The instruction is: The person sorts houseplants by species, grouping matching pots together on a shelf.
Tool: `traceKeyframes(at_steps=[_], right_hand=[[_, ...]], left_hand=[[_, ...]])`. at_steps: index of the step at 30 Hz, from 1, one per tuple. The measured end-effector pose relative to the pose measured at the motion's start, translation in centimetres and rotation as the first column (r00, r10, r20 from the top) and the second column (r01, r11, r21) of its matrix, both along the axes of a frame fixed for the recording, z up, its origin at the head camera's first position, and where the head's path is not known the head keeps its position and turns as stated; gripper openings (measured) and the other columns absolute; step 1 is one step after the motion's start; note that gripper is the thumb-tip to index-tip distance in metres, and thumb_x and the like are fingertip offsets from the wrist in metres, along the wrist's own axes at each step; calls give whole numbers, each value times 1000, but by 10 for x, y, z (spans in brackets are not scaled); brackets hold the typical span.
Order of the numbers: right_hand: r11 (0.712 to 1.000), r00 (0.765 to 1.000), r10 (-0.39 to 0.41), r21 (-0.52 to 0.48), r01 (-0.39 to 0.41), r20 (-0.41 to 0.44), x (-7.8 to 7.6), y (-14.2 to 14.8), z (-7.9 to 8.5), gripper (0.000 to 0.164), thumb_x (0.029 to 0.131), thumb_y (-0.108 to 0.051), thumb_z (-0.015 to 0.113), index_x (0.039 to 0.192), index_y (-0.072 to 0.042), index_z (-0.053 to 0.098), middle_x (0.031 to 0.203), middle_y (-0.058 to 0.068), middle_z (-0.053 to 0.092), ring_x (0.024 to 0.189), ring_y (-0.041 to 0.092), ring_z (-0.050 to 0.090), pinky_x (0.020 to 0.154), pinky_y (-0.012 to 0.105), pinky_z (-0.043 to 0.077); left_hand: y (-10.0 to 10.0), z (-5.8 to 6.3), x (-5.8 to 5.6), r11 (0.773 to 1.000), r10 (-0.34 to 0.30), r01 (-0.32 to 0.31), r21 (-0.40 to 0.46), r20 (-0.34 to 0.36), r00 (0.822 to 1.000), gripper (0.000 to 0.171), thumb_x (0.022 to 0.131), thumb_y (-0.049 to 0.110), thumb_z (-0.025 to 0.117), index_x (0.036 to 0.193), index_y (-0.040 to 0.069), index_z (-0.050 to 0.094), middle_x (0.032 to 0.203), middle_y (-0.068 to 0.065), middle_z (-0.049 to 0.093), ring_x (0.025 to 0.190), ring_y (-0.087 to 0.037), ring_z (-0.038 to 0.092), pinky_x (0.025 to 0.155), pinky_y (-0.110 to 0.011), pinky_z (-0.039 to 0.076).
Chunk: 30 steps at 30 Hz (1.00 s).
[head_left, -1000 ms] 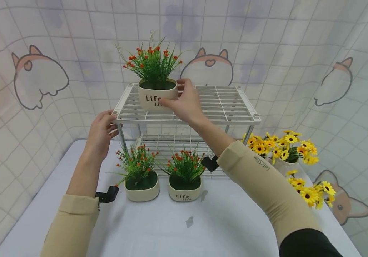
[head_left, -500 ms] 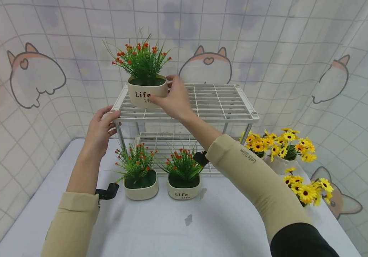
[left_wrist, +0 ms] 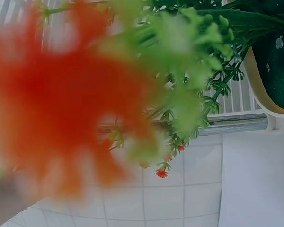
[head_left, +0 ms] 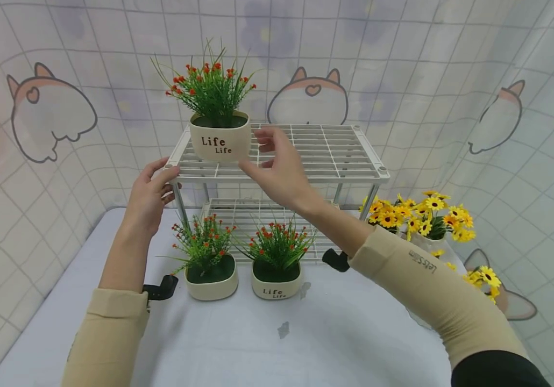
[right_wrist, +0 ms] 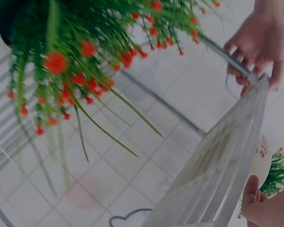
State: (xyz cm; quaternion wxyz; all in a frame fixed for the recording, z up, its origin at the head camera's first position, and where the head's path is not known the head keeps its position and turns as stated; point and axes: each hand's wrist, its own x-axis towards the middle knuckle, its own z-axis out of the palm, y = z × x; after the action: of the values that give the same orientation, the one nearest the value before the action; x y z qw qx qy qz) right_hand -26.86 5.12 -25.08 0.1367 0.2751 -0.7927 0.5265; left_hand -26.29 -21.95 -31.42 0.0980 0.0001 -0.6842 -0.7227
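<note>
A cream pot marked "Life" [head_left: 219, 142], with grassy greens and small red flowers, stands on the top left of a white wire shelf rack [head_left: 325, 156]. Just right of that pot is my right hand [head_left: 282, 169], fingers spread and bent, thumb near the pot's lower corner, nothing held. My left hand [head_left: 148, 193] holds the rack's front left corner, thumb on top and fingers behind the post. The right wrist view also shows the left hand [right_wrist: 260, 42] at that corner. In the left wrist view a blurred red flower [left_wrist: 61, 90] hides much.
Two more cream pots with red flowers, a left one [head_left: 211, 285] and a right one [head_left: 277, 285], stand on the white table before the lower shelf [head_left: 253, 209]. Yellow flowers [head_left: 422, 215] in pots stand at the right, partly behind my right sleeve [head_left: 432, 279]. A patterned curtain hangs behind.
My right hand first slid the upper pot left along the top shelf, then let go and drew back to the right. The left hand has stayed at the rack's corner.
</note>
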Motion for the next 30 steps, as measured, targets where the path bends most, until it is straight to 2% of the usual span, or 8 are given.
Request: traceKeyframes(at_steps=[6, 13, 19, 25, 28, 30], right_hand=[[995, 997, 70, -75, -72, -25, 35, 26, -17, 48, 95, -9, 72, 137, 0, 50, 133, 9, 55, 119, 20, 53, 94, 35, 51], [989, 994, 69, -140, -56, 89, 64, 57, -35, 41, 97, -7, 69, 133, 0, 50, 130, 9, 54, 118, 23, 54, 93, 35, 49], [985, 982, 42, -174, -10, 182, 75, 80, -55, 40, 96, -2, 68, 131, 3, 49, 127, 11, 54, 118, 28, 53, 90, 28, 49], [984, 960, -10, -168, 60, 281, 83, 103, -84, 38, 98, -2, 67, 130, 4, 48, 128, 12, 52, 118, 28, 51, 87, 23, 48], [985, 941, -60, -136, 111, 332, 87, 113, -102, 39, 98, -4, 68, 131, 4, 48, 129, 13, 52, 119, 29, 50, 87, 22, 47], [983, 920, -93, -113, 146, 380, 89, 117, -115, 41, 97, -5, 70, 131, 3, 48, 130, 14, 52, 120, 29, 50, 88, 22, 46]], left_hand=[[-1, -1, 0, 1000, 11, -11, 4, 5, 1000, 70, 102, 37, 66, 160, 15, 34, 123, -1, 57, 103, -15, 55, 90, -33, 36], [0, -2, -2, 1000, 18, -18, 6, 1, 1000, 69, 102, 37, 66, 159, 15, 35, 120, 1, 59, 103, -16, 55, 89, -32, 36], [1, -1, -1, 1000, 21, -21, 21, 0, 1000, 69, 102, 36, 66, 159, 14, 35, 118, -1, 59, 98, -14, 55, 88, -31, 37], [1, 0, 0, 999, 21, -21, 35, -1, 1000, 68, 101, 35, 67, 158, 14, 36, 121, -4, 59, 97, -16, 54, 85, -30, 38], [1, 0, 0, 999, 13, -13, 34, 0, 1000, 68, 101, 35, 67, 158, 14, 36, 122, -4, 58, 97, -16, 54, 84, -30, 38], [1, 0, 0, 999, 9, -9, 36, 0, 1000, 68, 101, 35, 67, 158, 14, 37, 123, -4, 58, 97, -16, 54, 84, -30, 38]])
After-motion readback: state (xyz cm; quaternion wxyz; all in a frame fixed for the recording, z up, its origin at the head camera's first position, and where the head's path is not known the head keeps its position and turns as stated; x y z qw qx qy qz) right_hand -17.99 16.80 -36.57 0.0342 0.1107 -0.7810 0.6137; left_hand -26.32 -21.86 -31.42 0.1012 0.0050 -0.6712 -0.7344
